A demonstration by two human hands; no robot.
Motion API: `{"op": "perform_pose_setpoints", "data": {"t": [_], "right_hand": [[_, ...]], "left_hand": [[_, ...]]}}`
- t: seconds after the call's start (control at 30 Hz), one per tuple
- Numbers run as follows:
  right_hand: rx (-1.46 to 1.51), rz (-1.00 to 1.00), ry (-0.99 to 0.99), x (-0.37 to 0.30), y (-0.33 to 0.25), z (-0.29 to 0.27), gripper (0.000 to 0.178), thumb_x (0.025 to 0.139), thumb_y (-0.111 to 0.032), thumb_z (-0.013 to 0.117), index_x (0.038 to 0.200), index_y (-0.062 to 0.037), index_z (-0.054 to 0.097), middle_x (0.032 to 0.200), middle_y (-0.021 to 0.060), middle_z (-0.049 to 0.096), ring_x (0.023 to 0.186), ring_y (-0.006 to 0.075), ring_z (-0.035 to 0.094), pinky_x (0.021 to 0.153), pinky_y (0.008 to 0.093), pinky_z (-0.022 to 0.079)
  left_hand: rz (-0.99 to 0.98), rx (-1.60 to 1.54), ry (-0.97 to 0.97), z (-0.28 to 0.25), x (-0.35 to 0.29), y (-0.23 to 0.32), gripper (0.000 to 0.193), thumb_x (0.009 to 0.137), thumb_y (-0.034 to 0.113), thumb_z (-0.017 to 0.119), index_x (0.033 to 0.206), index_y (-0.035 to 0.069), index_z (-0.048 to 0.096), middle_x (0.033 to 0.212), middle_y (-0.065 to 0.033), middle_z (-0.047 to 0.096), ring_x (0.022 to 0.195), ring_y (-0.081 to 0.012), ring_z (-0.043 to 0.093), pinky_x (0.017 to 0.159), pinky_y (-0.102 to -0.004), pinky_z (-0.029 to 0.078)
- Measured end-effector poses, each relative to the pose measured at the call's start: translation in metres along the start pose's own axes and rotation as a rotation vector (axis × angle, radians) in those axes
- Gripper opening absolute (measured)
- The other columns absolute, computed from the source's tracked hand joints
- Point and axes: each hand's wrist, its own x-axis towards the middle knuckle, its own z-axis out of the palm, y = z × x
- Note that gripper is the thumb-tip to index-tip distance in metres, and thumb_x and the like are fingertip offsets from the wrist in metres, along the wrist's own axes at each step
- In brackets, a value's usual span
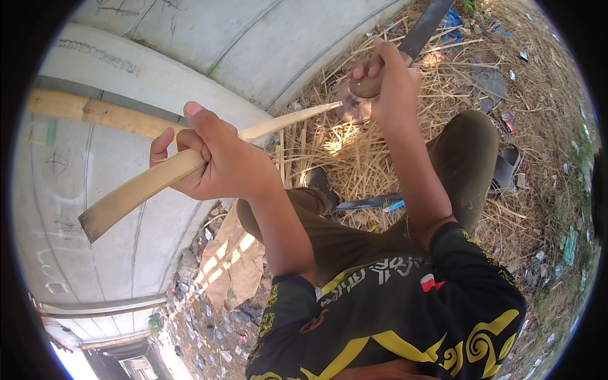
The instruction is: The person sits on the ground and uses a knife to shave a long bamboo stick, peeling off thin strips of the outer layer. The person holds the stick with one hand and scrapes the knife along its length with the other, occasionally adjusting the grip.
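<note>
My left hand is closed round a flat bamboo strip. The strip's wide, dark-ended part sticks out to the lower left, and its thin, cut tip points right toward a pale wooden block on the ground. In my right hand is a machete, gripped by its rounded wooden handle. Its dark blade points up and away, apart from the strip, and runs out of view at the top edge.
Bamboo shavings cover the ground between my legs. A long dark tool with a blue part lies there. A grey wall stands on the left, with a bamboo pole along it. Brown cardboard and a dark sandal lie nearby.
</note>
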Motion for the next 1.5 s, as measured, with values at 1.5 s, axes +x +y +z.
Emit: {"op": "perform_pose_setpoints", "data": {"t": [1.5], "right_hand": [[-1.5,0.227,-0.054,0.025,0.215,-0.224,0.045,0.084,-0.034,0.072,0.092,0.0097,0.068,0.07,0.0184,0.067,0.068,0.0346,0.068,0.069,0.0459,0.053]], "left_hand": [[-0.2,0.009,-0.268,0.119,0.051,-0.098,0.02,0.098,0.011,0.056,0.087,0.001,0.042,0.075,-0.0065,0.049,0.06,-0.0151,0.047,0.054,-0.0292,0.04]]}}
